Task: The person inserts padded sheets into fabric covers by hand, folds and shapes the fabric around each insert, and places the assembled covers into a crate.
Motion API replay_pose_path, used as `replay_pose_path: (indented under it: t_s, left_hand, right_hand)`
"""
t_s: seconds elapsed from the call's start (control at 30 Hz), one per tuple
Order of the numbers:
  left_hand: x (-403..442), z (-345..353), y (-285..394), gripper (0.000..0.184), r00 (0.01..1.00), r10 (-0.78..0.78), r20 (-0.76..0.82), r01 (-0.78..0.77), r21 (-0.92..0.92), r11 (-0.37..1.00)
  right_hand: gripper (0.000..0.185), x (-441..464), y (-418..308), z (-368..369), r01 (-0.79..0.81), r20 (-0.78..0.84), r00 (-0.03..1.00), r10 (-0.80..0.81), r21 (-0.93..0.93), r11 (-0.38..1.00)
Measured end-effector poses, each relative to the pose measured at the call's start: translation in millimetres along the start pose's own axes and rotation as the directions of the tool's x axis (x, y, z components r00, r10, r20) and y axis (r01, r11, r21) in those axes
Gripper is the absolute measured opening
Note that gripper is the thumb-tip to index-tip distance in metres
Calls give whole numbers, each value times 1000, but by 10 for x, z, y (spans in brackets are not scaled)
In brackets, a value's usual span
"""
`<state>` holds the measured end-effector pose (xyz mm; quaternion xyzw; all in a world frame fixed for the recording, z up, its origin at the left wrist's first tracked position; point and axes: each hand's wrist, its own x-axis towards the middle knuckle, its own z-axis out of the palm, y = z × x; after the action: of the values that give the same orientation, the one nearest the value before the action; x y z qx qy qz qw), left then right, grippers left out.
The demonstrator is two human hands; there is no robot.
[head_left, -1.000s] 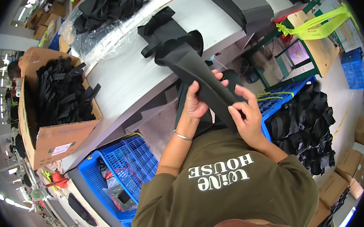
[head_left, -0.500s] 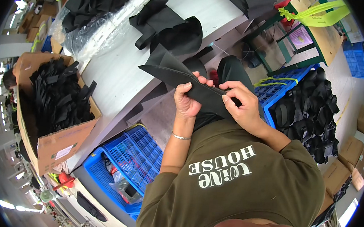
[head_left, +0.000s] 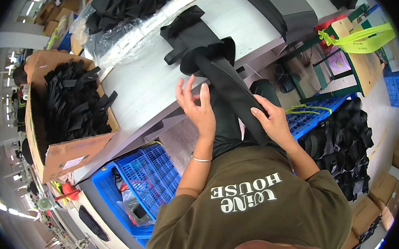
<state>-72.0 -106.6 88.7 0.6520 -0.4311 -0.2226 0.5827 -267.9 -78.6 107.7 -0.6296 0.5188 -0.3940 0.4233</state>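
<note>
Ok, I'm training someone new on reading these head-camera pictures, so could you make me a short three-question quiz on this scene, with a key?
1. Which hand grips the long black fabric piece?
2. True or false: the cardboard box is filled with yellow straps.
3. Fill in the blank: the left hand has a silver-coloured ____ around its wrist.

Key:
1. The right hand; the left is off the piece, its fingers spread.
2. False; it holds a heap of black strips.
3. Bangle.
</note>
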Motion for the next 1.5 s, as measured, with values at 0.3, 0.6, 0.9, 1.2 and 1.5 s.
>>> replay_pose_path:
  t_s: [0.3, 0.6, 0.9, 1.2, 1.5]
  left_hand:
    - [664, 183, -276, 50, 958, 259, 123, -284, 291, 914]
    - [599, 132, 256, 57, 819, 391, 420, -462, 80, 883]
    - [191, 49, 420, 46, 550, 477, 685, -455, -234, 859]
    - [-216, -170, 319, 66, 887, 369, 278, -381, -12, 924]
    - [-229, 118, 475, 60, 933, 336, 133, -351, 113, 930]
  right_hand:
    - [36, 115, -70, 92, 67, -61, 995, -74, -104, 992]
    - [35, 719, -128, 317, 198, -5, 978, -207, -277, 940]
    - [18, 820, 612, 574, 373, 239, 926, -292, -454, 809]
    - [40, 824, 349, 501, -243, 152, 954, 258, 897, 369]
    - [29, 784, 39, 434, -248, 199, 918, 342, 963, 103]
